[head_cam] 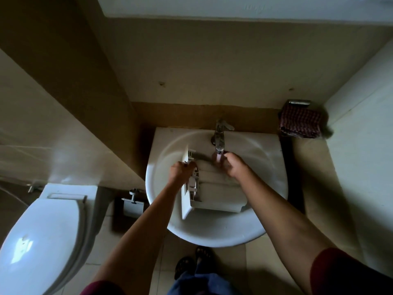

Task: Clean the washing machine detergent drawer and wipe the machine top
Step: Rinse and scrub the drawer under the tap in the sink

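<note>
The white detergent drawer (221,196) lies in the white wash basin (274,165), its front panel facing left. My left hand (180,172) grips the drawer near that panel. Just under the chrome tap (220,135), my right hand (232,165) holds a small pink object (218,157) against the drawer's far end. What the pink object is cannot be made out. The washing machine is out of view.
A dark red checked cloth (301,123) hangs on a holder at the right of the basin. A white toilet (40,237) with its lid down stands at the left, a paper holder (131,203) between it and the basin. My feet stand on the tiled floor below.
</note>
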Demonstrator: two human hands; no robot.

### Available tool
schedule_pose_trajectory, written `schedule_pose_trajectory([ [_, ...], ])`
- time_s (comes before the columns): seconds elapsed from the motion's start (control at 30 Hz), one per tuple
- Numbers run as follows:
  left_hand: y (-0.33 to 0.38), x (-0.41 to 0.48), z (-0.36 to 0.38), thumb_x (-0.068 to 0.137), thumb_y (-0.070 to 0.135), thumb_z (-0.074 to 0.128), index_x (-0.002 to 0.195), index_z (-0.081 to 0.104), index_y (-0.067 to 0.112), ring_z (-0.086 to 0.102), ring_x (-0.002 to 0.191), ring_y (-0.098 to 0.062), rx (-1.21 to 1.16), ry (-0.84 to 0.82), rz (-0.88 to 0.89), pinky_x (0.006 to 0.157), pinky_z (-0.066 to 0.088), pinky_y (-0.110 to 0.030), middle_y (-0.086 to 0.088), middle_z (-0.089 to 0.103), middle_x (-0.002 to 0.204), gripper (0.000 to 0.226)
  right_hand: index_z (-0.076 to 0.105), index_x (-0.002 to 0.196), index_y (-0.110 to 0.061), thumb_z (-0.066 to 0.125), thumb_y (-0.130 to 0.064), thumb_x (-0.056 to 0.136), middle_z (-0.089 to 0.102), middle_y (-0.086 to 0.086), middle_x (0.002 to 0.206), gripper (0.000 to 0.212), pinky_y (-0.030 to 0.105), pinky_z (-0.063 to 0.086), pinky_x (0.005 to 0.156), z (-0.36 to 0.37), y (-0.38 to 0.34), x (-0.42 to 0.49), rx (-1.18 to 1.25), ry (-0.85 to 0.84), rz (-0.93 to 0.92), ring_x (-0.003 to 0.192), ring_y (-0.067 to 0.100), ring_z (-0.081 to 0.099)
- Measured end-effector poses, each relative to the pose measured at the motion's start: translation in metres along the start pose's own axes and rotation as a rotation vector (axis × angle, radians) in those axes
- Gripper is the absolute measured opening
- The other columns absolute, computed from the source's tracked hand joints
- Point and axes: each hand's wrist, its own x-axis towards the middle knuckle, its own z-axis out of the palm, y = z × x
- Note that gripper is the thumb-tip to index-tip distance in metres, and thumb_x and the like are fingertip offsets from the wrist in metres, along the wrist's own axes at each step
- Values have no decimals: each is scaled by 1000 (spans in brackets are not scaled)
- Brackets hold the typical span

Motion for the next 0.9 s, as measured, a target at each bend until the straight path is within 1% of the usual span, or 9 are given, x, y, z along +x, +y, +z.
schedule_pose_trajectory([
  [0.13,-3,0,0,94,45,53,83,68,4,50,54,-17,10,-4,8,59,42,-25,-8,57,67,46,55,83,-2,40,0,97,62,11,57,20,15,47,38,1,-1,2,255,5,83,37,11,59],
  [0.23,-4,0,0,94,49,51,73,63,9,47,51,-13,19,-8,14,63,43,-25,-3,53,59,47,60,88,-3,42,-6,100,67,11,64,22,18,53,47,-4,3,-2,254,-103,160,50,13,66],
  [0.33,-4,-2,-1,94,52,49,67,59,13,47,51,-13,29,-16,18,61,42,-24,-3,52,57,48,65,94,-8,48,-11,98,69,11,88,19,30,55,75,-18,7,-11,-340,-334,114,76,20,68],
  [0.4,-4,-3,-3,94,53,48,67,59,14,48,52,-13,36,-36,16,55,39,-22,-1,53,58,49,65,97,-11,52,-10,96,68,9,91,13,30,54,78,-24,2,-15,-564,-300,-6,82,19,66],
  [0.47,-4,-5,-4,94,54,47,75,63,12,49,55,-14,39,-55,15,55,39,-22,-1,53,60,48,63,94,-9,47,-8,97,66,10,89,16,26,56,67,-26,-3,-15,-313,-142,-109,79,17,63],
  [0.57,-2,-8,-4,94,54,46,71,58,14,48,56,-13,41,-62,14,54,37,-21,0,52,59,48,59,88,-5,37,-1,99,69,8,69,25,21,55,55,-25,-7,-11,124,-72,-57,61,14,65],
  [0.7,-1,-13,-6,94,54,45,62,51,17,49,62,-17,25,-82,11,64,39,-24,-2,51,61,49,58,92,1,40,2,98,68,9,63,19,17,53,48,-12,-1,-10,138,-88,23,49,11,66],
  [0.8,-1,-14,-8,94,54,48,62,53,16,52,68,-21,24,-86,29,69,41,-27,-6,54,65,49,52,83,-3,36,6,97,57,7,60,23,12,45,44,-1,0,-7,240,-89,38,42,7,56],
  [0.9,-6,-17,-9,92,50,54,69,62,10,57,71,-23,-31,-81,46,73,51,-33,-14,60,73,47,50,80,-5,33,6,96,52,5,64,26,12,40,41,1,2,-3,197,-108,34,49,6,50],
])
